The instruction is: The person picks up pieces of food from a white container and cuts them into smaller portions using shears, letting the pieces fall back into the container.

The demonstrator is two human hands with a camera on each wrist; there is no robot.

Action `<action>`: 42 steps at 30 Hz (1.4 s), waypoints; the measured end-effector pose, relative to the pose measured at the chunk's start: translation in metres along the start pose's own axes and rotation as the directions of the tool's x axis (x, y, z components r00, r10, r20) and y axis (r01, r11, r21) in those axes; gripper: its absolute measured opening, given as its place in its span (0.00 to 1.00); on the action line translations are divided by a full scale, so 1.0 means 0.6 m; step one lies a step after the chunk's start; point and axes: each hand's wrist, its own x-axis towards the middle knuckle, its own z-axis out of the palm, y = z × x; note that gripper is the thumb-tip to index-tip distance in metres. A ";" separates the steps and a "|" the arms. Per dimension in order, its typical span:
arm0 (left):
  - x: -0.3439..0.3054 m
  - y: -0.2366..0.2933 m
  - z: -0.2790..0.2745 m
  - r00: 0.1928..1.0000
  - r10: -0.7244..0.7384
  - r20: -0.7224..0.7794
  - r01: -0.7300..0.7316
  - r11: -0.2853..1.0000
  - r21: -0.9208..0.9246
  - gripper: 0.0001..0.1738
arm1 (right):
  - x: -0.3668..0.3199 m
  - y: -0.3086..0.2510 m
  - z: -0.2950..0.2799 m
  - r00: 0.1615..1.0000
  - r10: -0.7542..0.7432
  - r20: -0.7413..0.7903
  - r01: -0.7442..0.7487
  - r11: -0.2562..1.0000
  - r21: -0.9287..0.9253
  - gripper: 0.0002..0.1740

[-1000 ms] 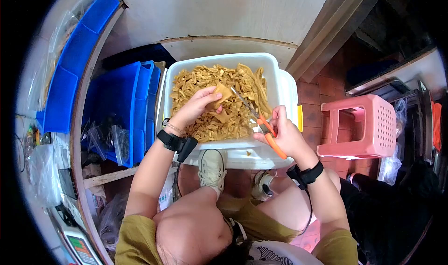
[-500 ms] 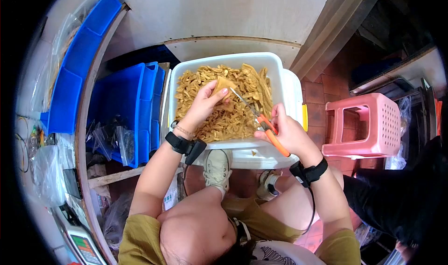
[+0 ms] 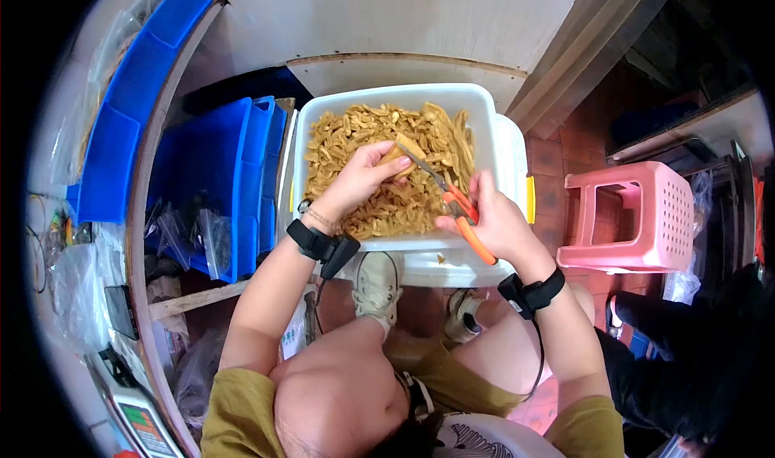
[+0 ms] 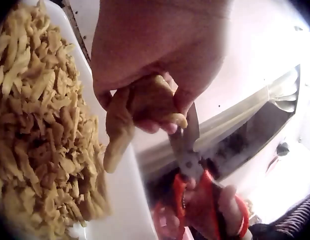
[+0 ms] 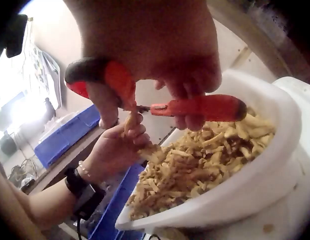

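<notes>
My left hand [image 3: 363, 179] pinches a tan, floppy piece of food [image 4: 150, 102] between thumb and fingers, above the heap of strips. One end of the piece dangles down in the left wrist view. My right hand [image 3: 499, 225] grips a pair of scissors [image 3: 457, 202] by the orange handles, with thumb and fingers in the loops. The scissor blades [image 4: 187, 150] reach up to the held piece, right at the left fingertips. Below both hands, a white plastic bin [image 3: 483, 127] holds a heap of similar tan strips [image 3: 363, 220], with longer uncut lengths [image 3: 452, 135] along its right side.
Blue plastic crates [image 3: 242, 184] stand left of the bin, beside a shelf edge. A pink stool [image 3: 630, 216] is on the tiled floor to the right. A white lid-like surface [image 3: 420, 274] lies under the bin's near side. Someone's dark-clothed leg [image 3: 670, 329] shows at lower right.
The scissor blades have come onto the held piece, their tips now overlapping it. The left hand has moved slightly right with the piece. The dark-clothed leg at right has shifted.
</notes>
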 end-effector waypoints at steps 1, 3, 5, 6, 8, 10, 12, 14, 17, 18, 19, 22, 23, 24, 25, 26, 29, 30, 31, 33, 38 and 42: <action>0.003 -0.004 -0.004 1.000 -0.007 0.010 0.007 1.000 0.008 0.12 | 0.001 0.003 0.002 1.000 -0.017 -0.011 0.017 0.999 0.037 0.37; 0.006 -0.008 -0.012 1.000 0.013 -0.008 -0.014 1.000 -0.021 0.11 | 0.003 0.008 0.012 0.998 -0.043 -0.046 0.047 0.994 0.094 0.36; 0.008 -0.008 -0.021 0.999 0.035 -0.025 -0.036 0.998 -0.049 0.11 | 0.004 0.008 0.016 0.994 -0.069 -0.084 0.081 0.986 0.148 0.36; 0.007 -0.001 -0.025 0.999 0.049 -0.007 -0.049 0.998 -0.029 0.12 | 0.004 0.004 0.013 0.996 -0.053 -0.069 0.062 0.989 0.134 0.36; 0.001 0.011 -0.027 0.999 -0.027 -0.038 0.028 0.999 0.025 0.12 | 0.003 -0.007 -0.003 0.998 -0.036 -0.055 0.042 0.992 0.118 0.36; 0.000 0.008 -0.038 1.000 -0.020 0.005 0.019 0.999 0.049 0.12 | 0.000 -0.020 -0.027 0.998 0.054 0.043 -0.054 0.998 0.017 0.37; 0.000 0.009 -0.039 0.999 -0.014 0.048 0.010 0.997 0.072 0.12 | -0.002 -0.020 -0.025 0.998 0.054 0.039 -0.054 0.998 -0.011 0.38; -0.001 0.012 -0.028 0.991 -0.060 0.120 0.041 0.987 0.155 0.12 | -0.002 -0.016 -0.018 0.998 0.059 0.037 -0.057 0.998 -0.039 0.40; -0.001 0.017 -0.019 0.994 -0.054 0.096 0.042 0.992 0.120 0.12 | 0.000 0.005 0.002 0.999 0.029 -0.017 -0.031 0.995 -0.091 0.41; 0.000 0.015 -0.019 0.994 -0.054 0.096 0.042 0.992 0.118 0.12 | 0.001 0.010 0.002 0.999 0.011 -0.035 -0.013 0.999 -0.050 0.41; 0.001 0.012 -0.022 0.995 -0.033 0.094 0.020 0.991 0.134 0.12 | 0.002 0.013 0.003 0.999 -0.008 -0.053 0.007 1.000 -0.008 0.41; 0.000 0.013 -0.025 0.997 -0.009 0.075 -0.002 0.989 0.150 0.12 | 0.004 0.010 0.008 0.998 0.025 -0.062 -0.018 0.995 0.099 0.40; 0.000 0.014 -0.024 0.998 -0.006 0.068 -0.004 0.989 0.151 0.12 | 0.004 0.011 0.009 0.998 0.024 -0.060 -0.017 0.995 0.098 0.40; 0.001 0.010 -0.026 0.998 -0.005 0.067 -0.005 0.989 0.149 0.12 | 0.004 0.012 0.012 0.997 0.012 -0.072 -0.004 0.995 0.103 0.40; 0.003 0.005 -0.029 0.998 -0.004 0.069 -0.007 0.988 0.152 0.12 | 0.003 0.011 0.011 0.996 0.001 -0.084 0.008 0.994 0.105 0.40; 0.004 0.001 -0.030 0.997 -0.002 0.072 -0.010 0.988 0.156 0.13 | 0.002 0.009 0.007 0.996 0.001 -0.084 0.008 0.995 0.103 0.40; 0.001 0.012 -0.021 0.995 -0.051 0.080 0.038 0.986 0.161 0.14 | 0.000 -0.001 -0.002 0.997 0.060 -0.042 -0.060 0.998 0.010 0.40; 0.001 0.012 -0.016 0.995 -0.051 0.081 0.037 0.986 0.163 0.14 | 0.000 -0.001 -0.002 0.998 0.040 -0.039 -0.040 0.999 -0.010 0.40; 0.001 0.011 -0.009 0.994 -0.033 0.100 0.014 0.983 0.182 0.14 | 0.000 -0.001 -0.002 0.999 0.020 -0.037 -0.021 0.999 -0.030 0.40; 0.002 0.007 -0.007 0.992 -0.017 0.123 -0.008 0.980 0.200 0.15 | 0.002 -0.004 -0.010 0.999 0.041 -0.016 -0.041 0.998 -0.050 0.39; 0.011 -0.008 -0.021 0.997 -0.023 0.071 0.002 0.958 0.287 0.14 | 0.004 -0.011 -0.015 0.998 -0.001 -0.061 -0.001 1.000 -0.028 0.35; 0.007 0.016 -0.019 0.994 -0.096 0.049 0.078 0.955 0.287 0.12 | 0.007 -0.005 0.004 0.993 0.007 -0.114 -0.009 1.000 -0.015 0.35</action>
